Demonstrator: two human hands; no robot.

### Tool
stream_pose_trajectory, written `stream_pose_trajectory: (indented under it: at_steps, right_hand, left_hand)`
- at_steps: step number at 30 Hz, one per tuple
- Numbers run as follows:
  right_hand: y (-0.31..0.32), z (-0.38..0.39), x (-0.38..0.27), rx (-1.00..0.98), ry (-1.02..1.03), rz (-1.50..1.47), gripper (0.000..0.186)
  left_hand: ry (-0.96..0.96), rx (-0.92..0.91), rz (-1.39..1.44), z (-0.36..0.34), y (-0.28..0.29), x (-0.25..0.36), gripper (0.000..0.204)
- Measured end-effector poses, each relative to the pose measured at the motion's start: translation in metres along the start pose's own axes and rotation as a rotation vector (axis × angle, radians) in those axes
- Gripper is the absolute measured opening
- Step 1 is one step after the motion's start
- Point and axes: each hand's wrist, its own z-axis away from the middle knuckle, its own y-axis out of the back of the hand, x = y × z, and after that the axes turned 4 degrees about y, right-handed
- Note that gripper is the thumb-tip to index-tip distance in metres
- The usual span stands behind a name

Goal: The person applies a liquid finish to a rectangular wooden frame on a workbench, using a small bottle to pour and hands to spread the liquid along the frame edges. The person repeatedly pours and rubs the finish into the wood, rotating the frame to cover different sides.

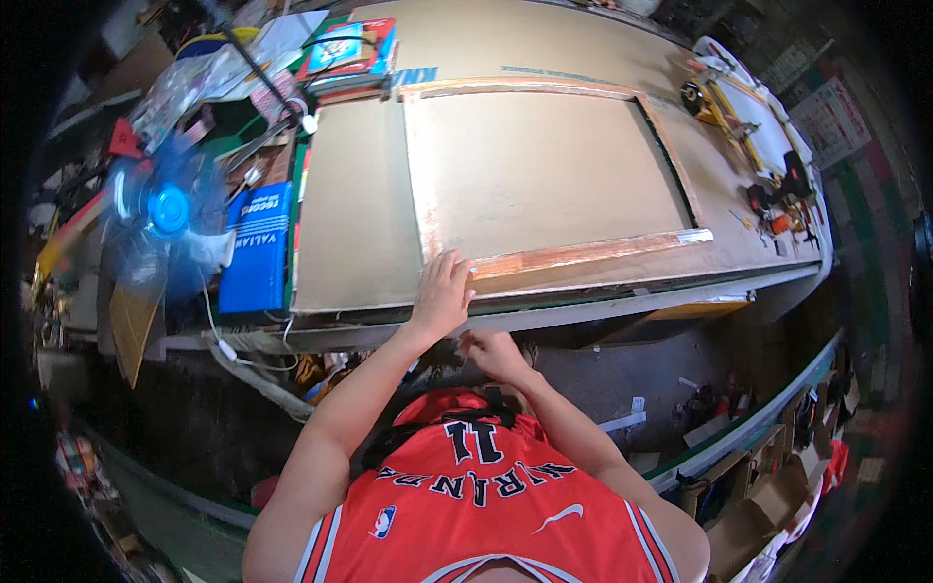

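Wearing a red sleeveless jersey (466, 505), nearest the camera, and facing a tabletop (583, 309). Laying the left hand (444, 296) over the near-left corner of a wooden frame (573, 259), with fingers (448, 266) mostly straight and close together, touching the wood from above rather than visibly wrapping around it. Holding the right hand (496, 354) lower, just off the tabletop's near edge and apart from the frame, fingers curling inward; not showing enough of the palm to tell of anything held there.

Possibly risking a frame skewing out of square, from pressing on one corner with nothing visibly steadying the others; not being able to tell of any fastening at the joints. Perhaps also risking a slip over the front, from pulling toward the body with the near strip lying so close to the edge. Maybe inviting a snag too, from swinging the left forearm into the white cable (224, 347) looping near the blurred fan (167, 212).

Seeing the frame lying flat on a brown board (544, 175), directly under the left fingers at one corner and extending rightward and away from there, with a blue book (255, 248) off to the left and a dark drill-like tool (795, 180) off to the right, both well apart from the fingers.
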Motion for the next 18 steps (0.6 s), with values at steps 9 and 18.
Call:
stream_pose_trajectory:
  at_steps: [9, 18]
  right_hand:
    - [0.142, 0.024, 0.063, 0.536, -0.183, -0.010, 0.023]
    - [0.285, 0.027, 0.122, 0.687, -0.046, 0.223, 0.022]
  left_hand:
    - [-0.024, -0.221, -0.014, -0.060, -0.078, 0.065, 0.056]
    - [-0.118, -0.251, -0.034, -0.130, -0.153, 0.180, 0.070]
